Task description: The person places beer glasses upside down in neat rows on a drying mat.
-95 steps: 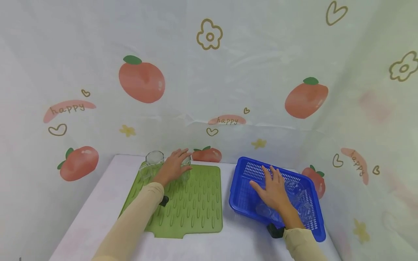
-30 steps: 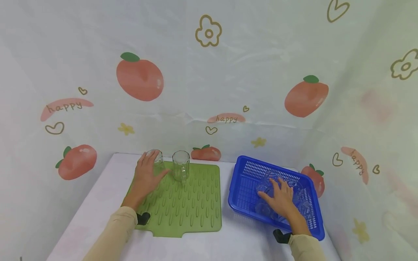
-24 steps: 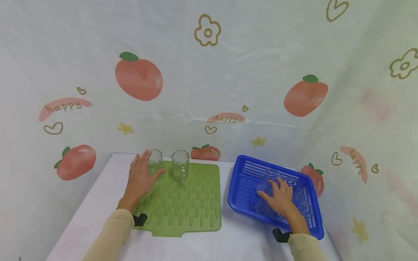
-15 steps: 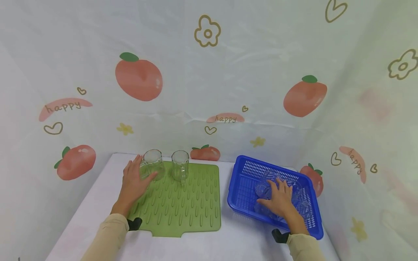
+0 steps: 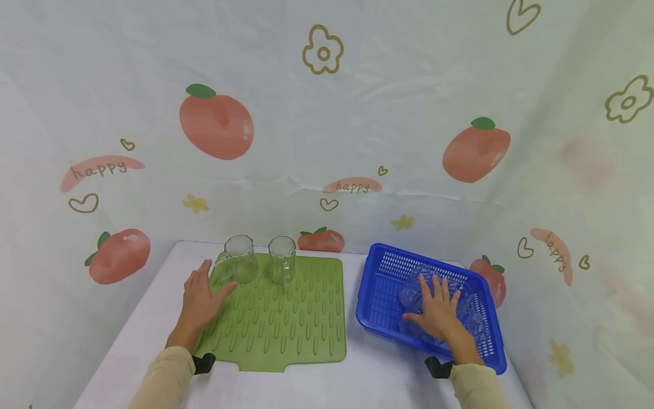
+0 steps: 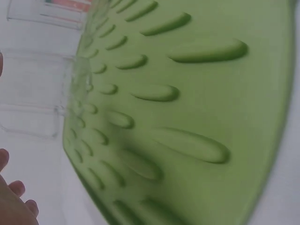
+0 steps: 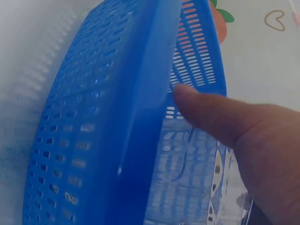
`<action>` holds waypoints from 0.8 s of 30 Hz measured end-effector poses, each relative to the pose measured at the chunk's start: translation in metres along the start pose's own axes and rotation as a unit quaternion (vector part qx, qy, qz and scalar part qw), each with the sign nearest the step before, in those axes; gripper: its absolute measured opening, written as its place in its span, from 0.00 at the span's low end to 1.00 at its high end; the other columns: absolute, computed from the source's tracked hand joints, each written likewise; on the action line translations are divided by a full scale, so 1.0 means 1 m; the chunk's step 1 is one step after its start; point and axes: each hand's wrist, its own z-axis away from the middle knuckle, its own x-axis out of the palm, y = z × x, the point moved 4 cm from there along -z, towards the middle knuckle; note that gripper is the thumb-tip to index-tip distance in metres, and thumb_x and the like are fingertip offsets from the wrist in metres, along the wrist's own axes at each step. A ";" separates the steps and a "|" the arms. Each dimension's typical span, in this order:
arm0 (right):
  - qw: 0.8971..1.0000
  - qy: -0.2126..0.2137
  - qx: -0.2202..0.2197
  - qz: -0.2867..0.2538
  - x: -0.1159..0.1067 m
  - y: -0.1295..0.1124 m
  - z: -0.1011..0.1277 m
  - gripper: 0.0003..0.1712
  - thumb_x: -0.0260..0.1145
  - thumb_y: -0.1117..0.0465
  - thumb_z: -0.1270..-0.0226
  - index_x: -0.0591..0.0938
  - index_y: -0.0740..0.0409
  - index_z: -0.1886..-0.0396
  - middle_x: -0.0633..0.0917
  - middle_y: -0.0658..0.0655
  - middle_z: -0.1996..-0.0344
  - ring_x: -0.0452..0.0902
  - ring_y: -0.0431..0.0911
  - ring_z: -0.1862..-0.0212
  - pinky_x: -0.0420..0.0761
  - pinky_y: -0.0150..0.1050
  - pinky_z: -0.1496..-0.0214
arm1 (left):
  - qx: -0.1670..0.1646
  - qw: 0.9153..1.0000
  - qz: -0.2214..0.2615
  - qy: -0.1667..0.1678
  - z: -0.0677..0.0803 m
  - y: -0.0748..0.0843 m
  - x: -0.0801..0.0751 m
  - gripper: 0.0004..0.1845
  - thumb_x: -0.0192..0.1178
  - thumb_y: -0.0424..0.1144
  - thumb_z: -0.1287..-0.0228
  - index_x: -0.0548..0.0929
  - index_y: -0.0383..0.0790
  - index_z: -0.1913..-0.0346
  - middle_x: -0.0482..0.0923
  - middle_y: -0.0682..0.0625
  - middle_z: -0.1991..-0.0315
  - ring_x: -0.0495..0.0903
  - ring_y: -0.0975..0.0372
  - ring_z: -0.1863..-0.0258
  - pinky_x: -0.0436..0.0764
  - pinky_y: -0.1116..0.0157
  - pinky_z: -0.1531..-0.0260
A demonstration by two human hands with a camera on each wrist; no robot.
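Observation:
Two clear glass mugs stand on the far-left part of a green ridged drying mat (image 5: 306, 318). The left mug (image 5: 244, 268) has its handle toward my left hand (image 5: 198, 302); the right mug (image 5: 281, 261) has its handle facing me. That hand hovers at the mat's left edge, thumb held out, nothing in it. Over a blue plastic basket (image 5: 364, 295), my right hand (image 5: 438, 315) spreads its fingers above clear glassware (image 5: 475, 324). In the right wrist view its thumb (image 7: 220, 117) overlaps the glassware (image 7: 187, 187) inside the basket wall; the other fingers are out of sight there.
The white table (image 5: 352, 392) carries mat and basket side by side, with a narrow strip between them. A white curtain (image 5: 286, 142) printed with fruit stands close behind and at both sides.
My left hand has gone from the right mug past the left mug, then drawn back to the left toward me. My right hand has lowered over the glassware, its fingers now spread wider.

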 end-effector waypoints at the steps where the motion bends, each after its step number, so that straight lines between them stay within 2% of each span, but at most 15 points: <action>1: 1.000 0.000 -0.002 -0.001 0.000 0.000 0.000 0.62 0.75 0.44 0.39 0.49 0.65 0.19 0.44 0.78 0.21 0.30 0.78 0.22 0.28 0.79 0.27 | -0.005 1.000 -0.002 -0.007 0.001 -0.002 0.001 0.55 0.59 0.64 0.31 0.43 0.36 0.18 0.47 0.28 0.20 0.42 0.30 0.22 0.49 0.28 0.29; 8: 1.000 0.013 -0.015 -0.003 -0.005 -0.003 0.003 0.60 0.76 0.48 0.40 0.52 0.65 0.19 0.45 0.79 0.22 0.33 0.80 0.22 0.38 0.79 0.26 | -0.017 0.999 -0.023 -0.025 0.005 -0.017 0.011 0.55 0.58 0.65 0.31 0.46 0.32 0.19 0.46 0.27 0.20 0.43 0.28 0.23 0.48 0.28 0.29; 13: 1.000 0.014 -0.005 0.001 -0.014 -0.011 0.007 0.57 0.78 0.50 0.41 0.57 0.63 0.21 0.47 0.77 0.22 0.36 0.78 0.22 0.51 0.79 0.28 | -0.028 0.998 -0.036 -0.045 0.007 -0.026 0.019 0.56 0.56 0.67 0.31 0.46 0.31 0.19 0.45 0.27 0.20 0.42 0.27 0.23 0.46 0.28 0.28; 17: 1.000 0.022 -0.001 0.012 -0.023 -0.017 0.012 0.55 0.80 0.50 0.44 0.61 0.62 0.22 0.53 0.77 0.24 0.45 0.77 0.24 0.62 0.79 0.33 | -0.036 0.996 -0.044 -0.068 0.009 -0.030 0.024 0.57 0.56 0.68 0.32 0.45 0.30 0.19 0.43 0.27 0.20 0.40 0.25 0.24 0.43 0.28 0.27; 24: 0.999 0.027 0.005 0.017 -0.031 -0.018 0.014 0.46 0.81 0.50 0.45 0.71 0.61 0.32 0.64 0.76 0.33 0.57 0.74 0.32 0.71 0.75 0.38 | -0.040 0.993 -0.060 -0.097 0.011 -0.033 0.030 0.58 0.59 0.67 0.35 0.46 0.30 0.19 0.41 0.26 0.20 0.38 0.24 0.24 0.40 0.27 0.27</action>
